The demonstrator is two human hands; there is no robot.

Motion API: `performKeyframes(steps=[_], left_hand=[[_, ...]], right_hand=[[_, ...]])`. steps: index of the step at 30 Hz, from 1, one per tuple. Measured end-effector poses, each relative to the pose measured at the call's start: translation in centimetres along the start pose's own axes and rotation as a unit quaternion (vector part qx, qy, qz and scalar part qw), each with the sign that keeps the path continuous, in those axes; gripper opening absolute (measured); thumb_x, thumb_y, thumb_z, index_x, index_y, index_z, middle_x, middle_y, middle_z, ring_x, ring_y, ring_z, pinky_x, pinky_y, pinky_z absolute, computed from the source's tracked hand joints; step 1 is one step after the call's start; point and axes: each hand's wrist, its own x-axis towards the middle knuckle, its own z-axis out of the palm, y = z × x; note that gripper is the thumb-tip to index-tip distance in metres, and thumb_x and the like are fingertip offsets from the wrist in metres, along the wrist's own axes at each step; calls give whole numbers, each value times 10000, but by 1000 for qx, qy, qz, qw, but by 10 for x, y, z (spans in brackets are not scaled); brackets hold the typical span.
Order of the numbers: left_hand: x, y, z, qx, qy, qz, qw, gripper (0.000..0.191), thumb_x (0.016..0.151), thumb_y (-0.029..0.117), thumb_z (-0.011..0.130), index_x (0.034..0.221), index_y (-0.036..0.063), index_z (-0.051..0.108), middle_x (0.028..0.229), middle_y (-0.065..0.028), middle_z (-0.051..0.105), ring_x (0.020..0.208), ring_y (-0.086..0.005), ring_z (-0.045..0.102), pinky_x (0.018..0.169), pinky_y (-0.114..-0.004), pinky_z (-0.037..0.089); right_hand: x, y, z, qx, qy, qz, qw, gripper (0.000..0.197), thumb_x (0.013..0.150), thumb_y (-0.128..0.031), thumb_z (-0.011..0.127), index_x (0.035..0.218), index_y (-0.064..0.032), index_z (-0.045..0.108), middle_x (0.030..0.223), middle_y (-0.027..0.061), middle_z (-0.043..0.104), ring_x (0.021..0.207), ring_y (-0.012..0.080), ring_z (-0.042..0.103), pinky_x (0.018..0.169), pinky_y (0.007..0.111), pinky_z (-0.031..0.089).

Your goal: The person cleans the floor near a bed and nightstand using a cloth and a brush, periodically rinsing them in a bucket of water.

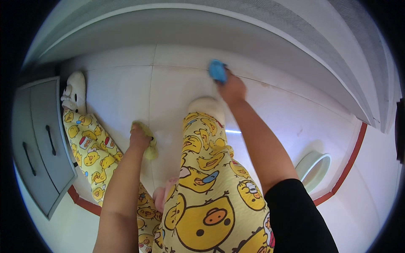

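Note:
My left hand (139, 138) grips a bunched yellow-green cloth (151, 153), part of which hangs below the fingers close to the tiled floor (118, 85). Out ahead, my right hand (233, 89) is closed around a blue object (217, 70), blurred, perhaps a brush or a cloth. It is over the pale tiles near a grout line, and whether it touches them I cannot tell. Faint brownish marks (265, 85) show on the floor just right of that hand. My knees, in yellow chick-print trousers (205, 158), are bent between my arms.
A grey cabinet (44, 142) with black handles stands at the left, beside my white slipper (76, 91). Grey-white furniture (190, 25) curves across the far side. A pale green basin (314, 170) sits at the right, near the red skirting (348, 167).

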Motion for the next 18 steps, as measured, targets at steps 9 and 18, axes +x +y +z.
performKeyframes(steps=[9, 18], left_hand=[[-29, 46, -37, -30, 18, -46, 998, 747, 679, 155, 683, 1214, 24, 178, 1170, -263, 354, 1013, -382, 486, 851, -388, 442], [2, -6, 13, 23, 35, 11, 999, 782, 649, 155, 711, 1201, 12, 175, 1151, -254, 366, 985, -383, 497, 834, -387, 450]], right_hand=[[26, -104, 13, -84, -88, -195, 973, 450, 770, -171, 533, 1210, -159, 441, 900, 113, 606, 856, 278, 581, 732, 367, 471], [1, 89, -28, -59, 19, -26, 998, 515, 720, -288, 607, 1199, -180, 453, 994, 130, 592, 902, 294, 571, 778, 394, 463]])
